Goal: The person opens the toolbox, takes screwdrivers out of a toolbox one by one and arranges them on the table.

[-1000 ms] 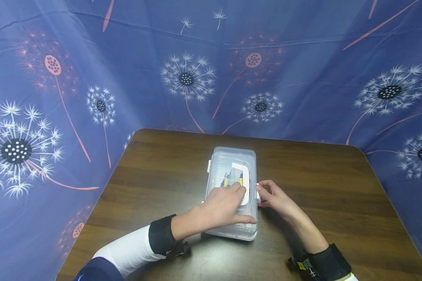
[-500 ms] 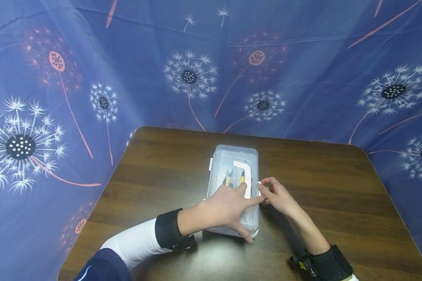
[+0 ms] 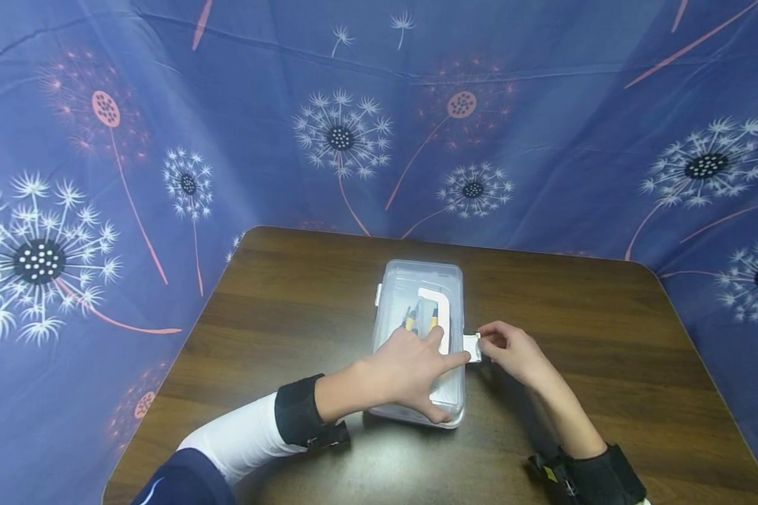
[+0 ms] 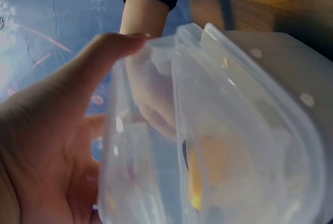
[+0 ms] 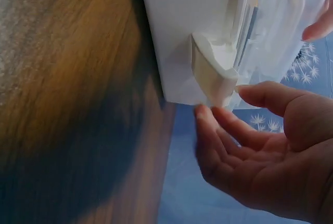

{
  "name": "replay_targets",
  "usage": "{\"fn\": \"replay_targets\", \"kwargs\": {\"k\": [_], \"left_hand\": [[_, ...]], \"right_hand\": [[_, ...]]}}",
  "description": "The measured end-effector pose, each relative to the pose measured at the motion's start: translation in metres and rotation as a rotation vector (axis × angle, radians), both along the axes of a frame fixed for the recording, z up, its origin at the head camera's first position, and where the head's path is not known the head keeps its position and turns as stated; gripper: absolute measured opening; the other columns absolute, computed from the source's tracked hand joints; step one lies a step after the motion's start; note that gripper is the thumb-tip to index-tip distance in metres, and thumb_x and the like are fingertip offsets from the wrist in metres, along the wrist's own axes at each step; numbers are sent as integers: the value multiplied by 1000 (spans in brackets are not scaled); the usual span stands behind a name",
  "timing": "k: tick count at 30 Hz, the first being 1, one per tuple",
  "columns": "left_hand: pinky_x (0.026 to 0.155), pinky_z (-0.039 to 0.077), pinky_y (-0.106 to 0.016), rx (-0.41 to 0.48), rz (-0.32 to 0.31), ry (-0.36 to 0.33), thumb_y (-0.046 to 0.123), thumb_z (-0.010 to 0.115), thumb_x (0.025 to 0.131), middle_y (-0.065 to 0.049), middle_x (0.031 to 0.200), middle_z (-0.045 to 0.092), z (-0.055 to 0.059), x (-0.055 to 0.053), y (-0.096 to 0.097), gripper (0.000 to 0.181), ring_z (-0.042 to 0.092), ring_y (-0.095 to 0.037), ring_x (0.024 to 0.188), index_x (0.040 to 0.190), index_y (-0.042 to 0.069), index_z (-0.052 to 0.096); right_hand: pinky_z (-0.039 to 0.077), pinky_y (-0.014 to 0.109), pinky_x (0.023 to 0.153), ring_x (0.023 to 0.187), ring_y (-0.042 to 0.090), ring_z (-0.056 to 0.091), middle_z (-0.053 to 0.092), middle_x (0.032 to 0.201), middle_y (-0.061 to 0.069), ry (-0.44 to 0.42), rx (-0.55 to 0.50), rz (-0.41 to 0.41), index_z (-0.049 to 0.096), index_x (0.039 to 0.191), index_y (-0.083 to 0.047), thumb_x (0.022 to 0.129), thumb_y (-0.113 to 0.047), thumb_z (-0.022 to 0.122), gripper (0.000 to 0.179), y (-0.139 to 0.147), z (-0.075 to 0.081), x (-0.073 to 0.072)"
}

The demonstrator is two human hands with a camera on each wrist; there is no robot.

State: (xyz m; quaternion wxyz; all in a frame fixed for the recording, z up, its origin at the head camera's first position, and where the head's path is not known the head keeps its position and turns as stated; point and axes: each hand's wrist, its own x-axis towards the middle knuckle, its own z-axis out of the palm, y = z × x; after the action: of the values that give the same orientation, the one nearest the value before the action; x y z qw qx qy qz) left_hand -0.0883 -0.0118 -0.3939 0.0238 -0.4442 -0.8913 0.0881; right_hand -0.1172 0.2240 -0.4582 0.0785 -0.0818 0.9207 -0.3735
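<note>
White latch pinched in right fingers, I rested splayed left fingers on the box between the bench's side edges.

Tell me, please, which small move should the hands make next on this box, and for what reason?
Perhaps the left hand should next lift the lid slightly near the white latch. The latch stands out from the side of the box, with the right hand at its outer end, so that side seems unfastened, while the lid is on the box under the spread left hand.
</note>
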Motion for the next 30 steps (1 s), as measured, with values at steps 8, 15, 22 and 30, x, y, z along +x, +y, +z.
{"fn": "replay_targets", "kwargs": {"k": [8, 15, 22, 30], "left_hand": [[34, 31, -26, 105, -28, 40, 88, 48, 59, -1, 97, 55, 1, -1, -7, 95, 40, -8, 47, 140, 39, 46], [33, 28, -24, 160, -19, 18, 89, 48, 59, 0, 93, 52, 4, -1, -10, 100, 39, -9, 49, 146, 41, 39], [34, 28, -23, 200, -4, -19, 88, 51, 59, 1, 92, 50, 6, 1, -13, 99, 39, -8, 55, 146, 40, 41], [34, 29, -21, 240, 17, -75, 85, 52, 62, 2, 91, 47, 13, 1, -23, 98, 41, -6, 56, 146, 38, 38]], "right_hand": [[43, 30, 61, 72, 18, 52, 59, 81, 7, 145, 90, -61, 66, 105, 0, 91, -19, 62, 24, -9, 3, 10], [36, 27, 49, 59, 15, 43, 50, 71, 6, 160, 145, -46, 65, 104, 2, 85, -12, 62, 24, -18, 0, 11], [31, 28, 47, 56, 16, 40, 49, 67, 5, 165, 218, -49, 68, 99, 0, 85, -16, 65, 21, -20, 0, 12], [35, 30, 50, 61, 18, 47, 56, 72, 6, 134, 286, -33, 70, 98, 2, 86, -21, 63, 27, -20, 2, 11]]}}
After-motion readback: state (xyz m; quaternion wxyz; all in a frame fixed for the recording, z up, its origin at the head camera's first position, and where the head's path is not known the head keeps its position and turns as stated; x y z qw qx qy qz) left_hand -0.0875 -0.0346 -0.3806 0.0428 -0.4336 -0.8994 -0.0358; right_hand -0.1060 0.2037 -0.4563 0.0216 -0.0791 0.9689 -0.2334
